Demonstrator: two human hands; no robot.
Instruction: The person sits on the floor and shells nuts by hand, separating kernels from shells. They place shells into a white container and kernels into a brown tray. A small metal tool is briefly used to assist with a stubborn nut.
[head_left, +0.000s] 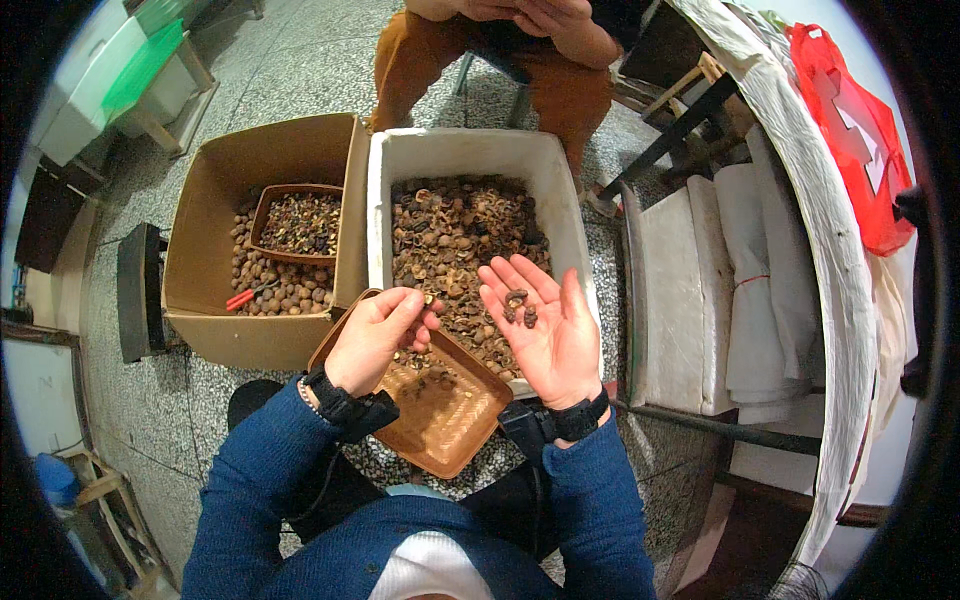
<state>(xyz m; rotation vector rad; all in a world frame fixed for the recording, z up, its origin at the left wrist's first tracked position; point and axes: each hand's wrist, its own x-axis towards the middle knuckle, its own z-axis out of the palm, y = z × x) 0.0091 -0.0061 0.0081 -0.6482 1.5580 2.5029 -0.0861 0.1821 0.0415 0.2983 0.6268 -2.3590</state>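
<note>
Between thumb and fingertips, my left hand (382, 334) pinches a small nut kernel piece (429, 298) above a brown woven-pattern tray (450, 442). My right hand (544, 330) lies palm up with fingers spread, several dark nut pieces (516, 300) resting on it. Under both hands stands a white foam box (480, 139) holding many cracked nutshells (450, 240). To its left, a cardboard box (255, 337) holds whole round nuts (296, 292), a smaller brown basket (300, 259) of kernel pieces and a red-handled tool (241, 299), whose exact kind I cannot tell.
Another person (495, 52) in brown trousers sits beyond the boxes, hands together. A dark stool (142, 292) stands at the left. On the right are a table-like frame (720, 427), rolled white sheeting (750, 300) and a red plastic bag (855, 142).
</note>
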